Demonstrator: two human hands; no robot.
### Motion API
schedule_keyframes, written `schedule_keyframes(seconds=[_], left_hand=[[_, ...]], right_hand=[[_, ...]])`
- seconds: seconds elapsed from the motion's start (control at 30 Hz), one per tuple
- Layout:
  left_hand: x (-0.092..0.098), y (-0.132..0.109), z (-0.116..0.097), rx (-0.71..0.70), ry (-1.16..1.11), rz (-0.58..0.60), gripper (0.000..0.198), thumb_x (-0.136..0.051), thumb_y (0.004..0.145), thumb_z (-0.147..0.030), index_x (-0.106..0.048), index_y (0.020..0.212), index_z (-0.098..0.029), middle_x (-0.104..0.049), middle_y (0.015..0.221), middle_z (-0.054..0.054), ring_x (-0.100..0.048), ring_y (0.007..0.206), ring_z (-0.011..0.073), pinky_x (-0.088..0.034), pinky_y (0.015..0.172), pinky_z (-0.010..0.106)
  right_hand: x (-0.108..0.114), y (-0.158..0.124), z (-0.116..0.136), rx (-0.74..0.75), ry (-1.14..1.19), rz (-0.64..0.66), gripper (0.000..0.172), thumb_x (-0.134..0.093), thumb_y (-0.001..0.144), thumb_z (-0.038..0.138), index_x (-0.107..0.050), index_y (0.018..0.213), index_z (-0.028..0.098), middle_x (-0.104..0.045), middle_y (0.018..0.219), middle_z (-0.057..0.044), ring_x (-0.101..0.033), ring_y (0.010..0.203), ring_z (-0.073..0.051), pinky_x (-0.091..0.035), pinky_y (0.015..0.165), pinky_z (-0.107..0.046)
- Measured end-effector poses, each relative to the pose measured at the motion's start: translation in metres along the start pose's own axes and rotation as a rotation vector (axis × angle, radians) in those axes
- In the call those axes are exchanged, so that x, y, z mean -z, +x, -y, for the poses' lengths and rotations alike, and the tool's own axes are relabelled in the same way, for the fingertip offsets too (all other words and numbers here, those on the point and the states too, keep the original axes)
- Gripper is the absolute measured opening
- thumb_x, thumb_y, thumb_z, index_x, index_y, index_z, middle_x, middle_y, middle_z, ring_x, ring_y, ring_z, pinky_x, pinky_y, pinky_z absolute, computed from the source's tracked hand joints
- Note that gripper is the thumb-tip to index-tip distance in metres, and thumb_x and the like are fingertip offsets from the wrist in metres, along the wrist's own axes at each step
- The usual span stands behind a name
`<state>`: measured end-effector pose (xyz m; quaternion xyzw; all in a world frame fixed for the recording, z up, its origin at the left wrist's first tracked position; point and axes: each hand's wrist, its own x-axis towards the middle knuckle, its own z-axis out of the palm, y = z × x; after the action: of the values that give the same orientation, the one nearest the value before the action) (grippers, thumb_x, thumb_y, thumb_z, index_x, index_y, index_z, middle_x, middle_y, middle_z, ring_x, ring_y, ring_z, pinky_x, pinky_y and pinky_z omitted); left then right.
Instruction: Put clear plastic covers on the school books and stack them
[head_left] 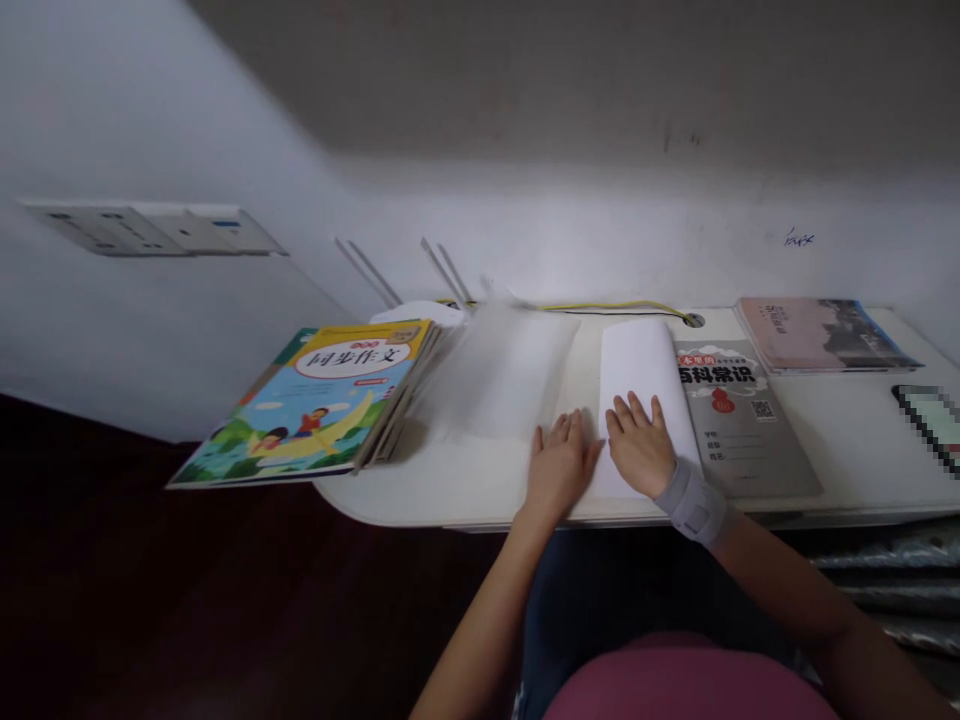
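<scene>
My right hand (639, 445), with a grey band (694, 502) round its wrist, lies flat with fingers apart on a white sheet of paper (637, 355). The sheet's right side curves up and partly covers a grey booklet (757, 450). Close by on the left, my left hand (559, 468) rests with outstretched fingers at the lower right edge of a whitish, translucent sheet (502, 375). That sheet is smeared by motion, so its exact shape cannot be made out. Neither hand grips anything.
A stack of books (322, 400) with a colourful top cover overhangs the left end of the white desk (450, 490). Behind stand a white device with antennas (416, 312) and a yellow cable (615, 305). At right lie a pink booklet (802, 335) and a phone (934, 425).
</scene>
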<state>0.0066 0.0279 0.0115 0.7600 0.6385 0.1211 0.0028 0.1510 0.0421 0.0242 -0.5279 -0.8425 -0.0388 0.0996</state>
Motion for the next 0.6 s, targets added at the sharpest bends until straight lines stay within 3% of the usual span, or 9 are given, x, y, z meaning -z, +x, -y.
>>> schedule_keyframes(seconds=[0.17,0.27,0.33,0.43,0.6], left_hand=[[-0.003,-0.006,-0.014,0.031,0.064,0.056,0.055,-0.037,0.091,-0.037,-0.035,0.138,-0.008,-0.038,0.142,0.019,-0.031,0.133,0.0322,-0.026,0.106,0.055],[-0.006,-0.007,-0.016,0.017,0.07,0.043,0.053,-0.035,0.092,-0.037,-0.036,0.139,-0.013,-0.037,0.143,0.017,-0.031,0.133,0.0339,-0.027,0.105,0.056],[-0.007,-0.008,-0.016,0.005,0.073,0.03,0.052,-0.034,0.092,-0.037,-0.036,0.139,-0.014,-0.037,0.143,0.017,-0.032,0.132,0.0341,-0.027,0.105,0.056],[-0.007,-0.009,-0.016,0.006,0.082,0.022,0.052,-0.036,0.092,-0.036,-0.038,0.138,-0.014,-0.038,0.143,0.018,-0.033,0.132,0.0347,-0.027,0.104,0.056],[-0.006,-0.009,-0.016,0.008,0.092,0.022,0.051,-0.038,0.092,-0.036,-0.039,0.138,-0.015,-0.039,0.141,0.019,-0.034,0.131,0.0353,-0.029,0.103,0.056]], right_hand=[[0.01,-0.004,0.003,0.044,0.018,0.08,0.043,-0.034,0.091,0.023,-0.048,0.13,0.01,-0.041,0.141,-0.017,-0.029,0.133,-0.033,-0.015,0.107,-0.056],[0.026,0.006,-0.012,0.103,0.04,0.108,0.043,-0.035,0.091,0.023,-0.048,0.13,0.012,-0.043,0.14,-0.016,-0.033,0.131,-0.03,-0.024,0.106,-0.048],[0.037,0.025,-0.03,0.094,0.05,0.087,0.044,-0.04,0.09,0.029,-0.048,0.131,0.015,-0.041,0.141,-0.015,-0.032,0.132,-0.029,-0.028,0.104,-0.044],[0.046,0.067,-0.06,0.003,0.035,0.049,0.048,-0.046,0.088,0.033,-0.044,0.133,0.017,-0.033,0.146,-0.015,-0.027,0.134,-0.031,-0.025,0.105,-0.048],[0.031,0.121,-0.093,-0.141,0.096,0.139,0.069,-0.05,0.084,0.047,-0.026,0.143,0.019,-0.014,0.152,-0.017,-0.009,0.139,-0.035,-0.017,0.105,-0.056]])
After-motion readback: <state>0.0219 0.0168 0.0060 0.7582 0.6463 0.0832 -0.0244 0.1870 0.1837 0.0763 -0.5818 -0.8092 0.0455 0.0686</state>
